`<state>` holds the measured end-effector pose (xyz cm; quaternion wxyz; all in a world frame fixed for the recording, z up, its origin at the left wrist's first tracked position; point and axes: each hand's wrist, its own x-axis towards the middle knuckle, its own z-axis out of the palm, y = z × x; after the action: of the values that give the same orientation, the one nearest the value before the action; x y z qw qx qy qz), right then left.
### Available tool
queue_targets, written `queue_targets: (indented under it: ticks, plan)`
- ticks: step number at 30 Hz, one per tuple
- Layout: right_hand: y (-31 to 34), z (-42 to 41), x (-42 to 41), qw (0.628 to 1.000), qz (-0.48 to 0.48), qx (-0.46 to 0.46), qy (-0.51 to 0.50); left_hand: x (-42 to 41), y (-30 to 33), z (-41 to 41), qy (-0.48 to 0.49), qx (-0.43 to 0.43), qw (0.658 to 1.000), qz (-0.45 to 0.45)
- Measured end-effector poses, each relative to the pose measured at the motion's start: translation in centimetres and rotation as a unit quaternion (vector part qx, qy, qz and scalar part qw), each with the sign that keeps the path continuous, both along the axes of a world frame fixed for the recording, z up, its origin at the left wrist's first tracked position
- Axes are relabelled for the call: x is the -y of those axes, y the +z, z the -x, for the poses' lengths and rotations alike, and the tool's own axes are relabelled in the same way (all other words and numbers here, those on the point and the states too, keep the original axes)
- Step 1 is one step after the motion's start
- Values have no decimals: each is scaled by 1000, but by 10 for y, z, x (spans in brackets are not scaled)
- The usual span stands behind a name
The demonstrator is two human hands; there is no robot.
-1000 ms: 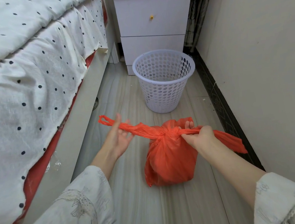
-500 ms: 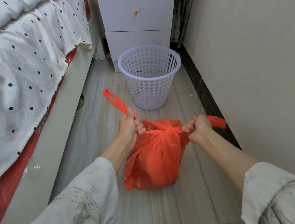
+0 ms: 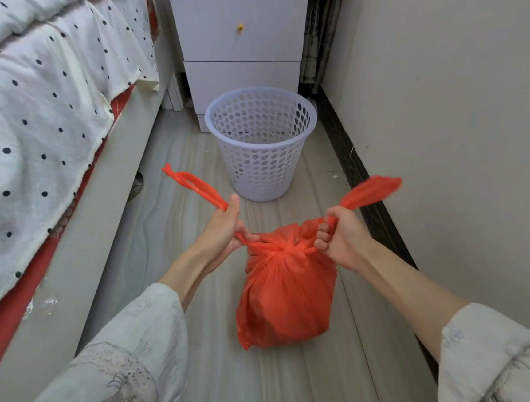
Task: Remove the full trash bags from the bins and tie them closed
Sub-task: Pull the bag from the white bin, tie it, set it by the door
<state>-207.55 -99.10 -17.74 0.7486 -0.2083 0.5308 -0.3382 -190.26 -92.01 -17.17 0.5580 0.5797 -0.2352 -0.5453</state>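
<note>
Just in front of the emptied basket [image 3: 263, 143], on the floor: full orange bag [image 3: 286, 295], already out. Left hand [image 3: 223, 231] and right hand [image 3: 340, 239] each clenched round a handle, knot at the neck gathered. Left to do, probably: cinching tight, perhaps a second knot.

My sleeves are loose and wide, cream-white cloth printed with faint grey line drawings, some like small animals or plants, with speckled patches on the left sleeve [image 3: 121, 367]. The right sleeve [image 3: 495, 357] carries the same pale print and a soft fold near its cuff. Both end well short of my wrists, leaving my forearms and each hand bare.
</note>
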Motion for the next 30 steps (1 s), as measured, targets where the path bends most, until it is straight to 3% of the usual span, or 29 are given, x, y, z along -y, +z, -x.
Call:
queue_targets:
  ticks: [3,7,9,12,15,17,21,25,30]
  plan:
    - [1,-8,0,999,36,-20,5,5,8,-2,-36,121,992,-19]
    - [-11,-12,-2,973,139,-160,95,5,22,-8,-115,269,956,-18]
    - [-19,-14,-3,934,189,-255,163,4,30,-6,-136,275,952,-8]
    - [-19,-22,-5,852,266,-373,255,3,39,-5,-131,193,972,30]
    - [-9,-29,-11,797,315,-396,330,3,49,-4,-129,177,975,49]
    - [-2,-31,-16,779,332,-379,374,2,54,-2,-130,189,972,56]
    - [-2,-38,-26,765,336,-325,444,2,56,2,-125,231,963,61]
    - [2,-33,-29,822,293,-235,427,2,55,-2,-106,241,962,69]
    - [4,-18,-27,829,238,-205,463,-4,35,-7,-166,296,941,21]
